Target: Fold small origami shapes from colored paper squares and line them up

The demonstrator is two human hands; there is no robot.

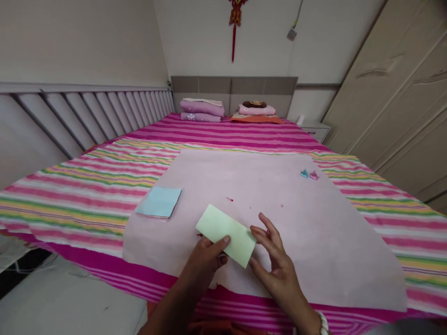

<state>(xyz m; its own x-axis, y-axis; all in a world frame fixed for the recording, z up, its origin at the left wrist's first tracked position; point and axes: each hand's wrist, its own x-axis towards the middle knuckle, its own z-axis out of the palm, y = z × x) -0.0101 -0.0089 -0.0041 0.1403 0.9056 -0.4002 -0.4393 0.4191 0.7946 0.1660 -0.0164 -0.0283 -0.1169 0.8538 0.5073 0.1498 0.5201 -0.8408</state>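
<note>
Left hand (203, 259) grips green paper (220, 223) at its near edge. Right hand (280, 269), fingers parted, adjoins its right end.

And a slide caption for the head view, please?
Left hand grips green paper, right hand at its edge, over a pale sheet on a bed.

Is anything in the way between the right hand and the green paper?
No, nothing visible. The right hand is at the right end of the green paper, which the left hand grips at its lower edge. The blue paper lies off to the left, clear of both.
</note>
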